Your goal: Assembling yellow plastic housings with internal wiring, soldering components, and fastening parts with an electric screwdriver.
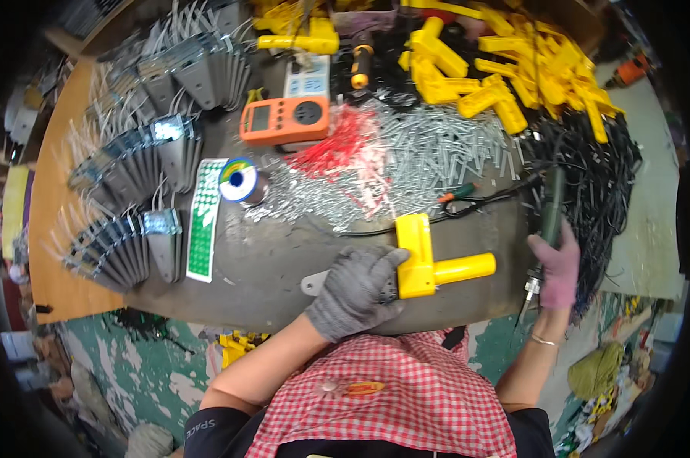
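Note:
My left hand (358,290), in a grey knit glove, is closed around a yellow plastic handle housing (416,256) near the table's front edge. The housing's round grip points right. A rounded grey metal end (312,283) sticks out on the left of the same hand; the palm hides how it joins the housing. Over at the right, my right hand (559,263), in a pink glove, wraps round a dark electric screwdriver (553,204). Its thin bit (523,311) points down toward me, apart from the housing.
Loose screws (444,141) and red wire pieces (337,145) cover the middle. Behind them stand an orange multimeter (285,120) and a solder spool (242,183). Metal plates (165,240) with white wires are on the left, a green sticker sheet (206,221) beside them. Black cables (612,168) and yellow housings (505,61) fill the right.

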`<state>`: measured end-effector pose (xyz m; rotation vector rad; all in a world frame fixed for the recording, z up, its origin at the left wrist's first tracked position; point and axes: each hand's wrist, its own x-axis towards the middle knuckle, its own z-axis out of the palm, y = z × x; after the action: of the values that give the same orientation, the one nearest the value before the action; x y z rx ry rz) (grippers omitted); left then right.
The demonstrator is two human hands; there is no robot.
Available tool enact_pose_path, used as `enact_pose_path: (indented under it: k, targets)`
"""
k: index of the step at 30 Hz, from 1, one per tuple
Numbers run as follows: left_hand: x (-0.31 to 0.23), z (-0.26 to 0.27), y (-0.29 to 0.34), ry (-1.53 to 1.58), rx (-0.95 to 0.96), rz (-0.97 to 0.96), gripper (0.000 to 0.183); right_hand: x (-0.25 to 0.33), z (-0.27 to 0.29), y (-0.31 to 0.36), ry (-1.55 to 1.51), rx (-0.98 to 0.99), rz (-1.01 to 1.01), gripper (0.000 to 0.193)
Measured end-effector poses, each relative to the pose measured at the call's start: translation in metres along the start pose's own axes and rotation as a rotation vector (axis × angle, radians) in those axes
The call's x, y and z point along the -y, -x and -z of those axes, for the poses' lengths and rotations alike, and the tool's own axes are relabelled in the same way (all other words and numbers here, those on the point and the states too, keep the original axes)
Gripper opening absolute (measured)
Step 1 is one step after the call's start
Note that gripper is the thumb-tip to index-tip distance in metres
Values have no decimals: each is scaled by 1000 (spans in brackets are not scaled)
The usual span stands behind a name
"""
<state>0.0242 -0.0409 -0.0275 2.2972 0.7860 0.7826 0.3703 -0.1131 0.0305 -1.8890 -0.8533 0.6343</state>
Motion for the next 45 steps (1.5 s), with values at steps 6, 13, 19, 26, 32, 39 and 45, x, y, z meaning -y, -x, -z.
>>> enact_pose_path:
  k: [6,13,19,26,32,39,45]
  targets:
    - [2,8,9,-45,80,43,82,50,-23,21,-444,-19,158,44]
    - [1,12,7,-16,14,43,82,61,-21,3,-754,-22,210,50]
    - [7,13,10,47,29,79,73,53,-44,-1,-1357,257,-283,22]
    - [4,11,9,27,5,52,73,8,-78,8,-1502,224,-242,30]
    - [5,13,12,51,9,77,70,5,-83,9,-1546,214,-275,30]
    - [5,12,12,70,20,81,67,1,-83,14,-1549,225,-257,28]
    - [6,11,12,49,2,70,68,-5,-82,15,-1571,241,-257,27]
